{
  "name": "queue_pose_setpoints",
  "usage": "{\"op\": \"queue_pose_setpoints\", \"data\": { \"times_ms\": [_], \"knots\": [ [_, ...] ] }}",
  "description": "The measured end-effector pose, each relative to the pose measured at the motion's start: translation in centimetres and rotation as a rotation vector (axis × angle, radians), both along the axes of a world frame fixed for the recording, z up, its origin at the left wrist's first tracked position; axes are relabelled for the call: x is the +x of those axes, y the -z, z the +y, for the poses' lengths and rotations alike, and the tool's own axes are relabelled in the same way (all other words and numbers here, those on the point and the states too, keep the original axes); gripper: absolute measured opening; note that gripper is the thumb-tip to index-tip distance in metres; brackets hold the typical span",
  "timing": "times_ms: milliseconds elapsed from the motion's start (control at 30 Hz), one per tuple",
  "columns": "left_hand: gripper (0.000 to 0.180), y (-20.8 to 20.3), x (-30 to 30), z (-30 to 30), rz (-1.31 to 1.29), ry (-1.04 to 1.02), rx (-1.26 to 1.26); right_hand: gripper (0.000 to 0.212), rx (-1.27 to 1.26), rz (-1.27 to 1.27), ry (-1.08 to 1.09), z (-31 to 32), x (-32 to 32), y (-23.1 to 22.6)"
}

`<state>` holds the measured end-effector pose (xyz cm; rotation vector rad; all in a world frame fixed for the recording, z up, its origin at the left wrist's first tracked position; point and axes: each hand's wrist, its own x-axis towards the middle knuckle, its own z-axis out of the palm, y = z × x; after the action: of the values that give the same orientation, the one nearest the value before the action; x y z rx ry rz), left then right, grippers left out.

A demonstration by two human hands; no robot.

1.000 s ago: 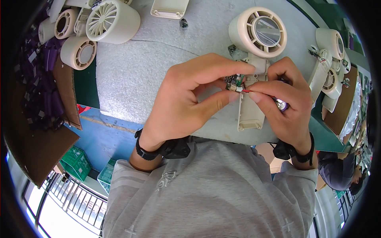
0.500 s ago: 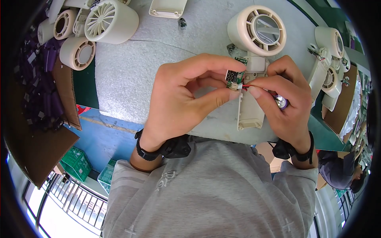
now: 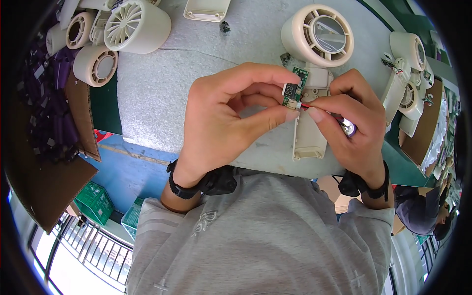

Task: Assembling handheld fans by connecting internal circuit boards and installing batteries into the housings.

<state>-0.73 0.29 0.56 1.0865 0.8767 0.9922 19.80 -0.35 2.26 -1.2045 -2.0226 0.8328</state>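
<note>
Between its thumb and fingertips, my left hand (image 3: 223, 115) pinches a small green circuit board (image 3: 301, 78) with a little display block. My right hand (image 3: 356, 120) has thumb and index finger closed on thin red and dark wires (image 3: 307, 105), right at the board's white connector. Whether the plug is fully seated cannot be made out. Curled under the right fingers is a purple battery cell (image 3: 348, 128) with a shiny metal end, mostly hidden. Below both hands lies a cream handheld fan (image 3: 295, 39), its round head pointing away and its handle shell (image 3: 309, 140) open toward me.
More cream fan housings stand at the far left (image 3: 140, 29) and right (image 3: 409, 51). A cardboard box of purple cells (image 3: 54, 113) is at the left edge. Another cream shell (image 3: 206, 10) lies on the far side of the foam-covered table (image 3: 162, 93). Someone sits at the right (image 3: 418, 211).
The circuit board has tipped slightly, its upper end shifting up and right with my left fingers. My right hand keeps nearly the same place on the wires.
</note>
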Motion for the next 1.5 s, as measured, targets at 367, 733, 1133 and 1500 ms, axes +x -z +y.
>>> {"op": "queue_pose_setpoints", "data": {
  "times_ms": [367, 733, 1133, 1500],
  "knots": [
    [0.039, -0.2, -0.2, 0.2, 0.015, 0.046, 0.015, 0.014, 0.032, -0.017, -0.027, 0.1, 0.1, 0.0],
    [0.044, 0.2, -0.3, 0.5, 0.171, 0.069, 0.249, 0.016, 0.125, -0.077, -0.077, 0.3, 0.0, 0.1],
    [0.043, 0.3, 0.2, 0.2, 0.358, 0.010, 0.473, 0.019, 0.303, -0.198, -0.190, 0.6, 0.0, 0.0],
    [0.040, 1.0, 1.1, -0.1, 0.434, -0.112, 0.688, 0.039, 0.200, -0.086, 0.135, -0.4, -1.3, 0.1]
  ]
}}
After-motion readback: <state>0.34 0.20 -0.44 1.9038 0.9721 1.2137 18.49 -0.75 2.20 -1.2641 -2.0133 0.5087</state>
